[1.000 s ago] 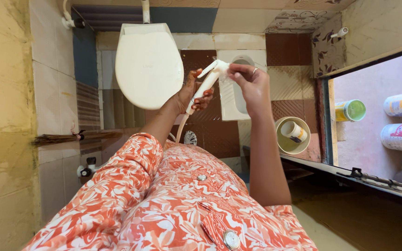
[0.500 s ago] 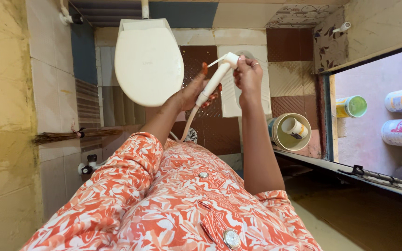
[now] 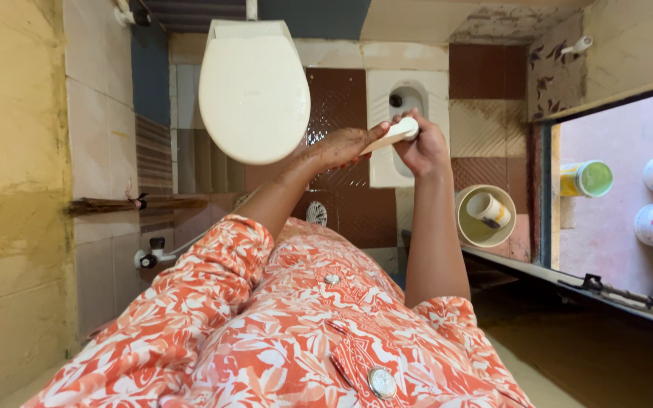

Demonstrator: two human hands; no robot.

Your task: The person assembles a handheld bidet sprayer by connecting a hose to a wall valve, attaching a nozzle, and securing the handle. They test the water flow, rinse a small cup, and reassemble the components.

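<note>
– Hands first: what are we gripping out there in front of us?

– We are holding the white plastic hand-held sprayer (image 3: 396,134) between both hands, far out at arm's length, over the brown tiled floor between the cream oval toilet lid (image 3: 254,94) on the left and the white ceramic squat pan (image 3: 405,113) beyond it.

– How are our fingers sitting?

– Our left hand (image 3: 344,146) is lying along the handle, its fingers stretched straight and pressed together, the tips touching the near end. Our right hand (image 3: 423,146) is curling its fingers round the head end, closing on it in a loose fist. We cannot tell where the thumb is resting.

– Are we handling it well, then?

– Fairly, we are thinking. The right hand is doing the real holding; the left is only steadying. In our judgement we should be wrapping the left fingers round the handle rather than laying them flat, so the sprayer is not twisting between us.

– Anything close by worth minding?

– The round beige plastic bucket (image 3: 472,225) with a white mug (image 3: 490,211) inside is standing to the right of our right forearm, near but apart. We should be pointing the head away from our orange floral shirt (image 3: 319,340), which is filling the near view.
</note>
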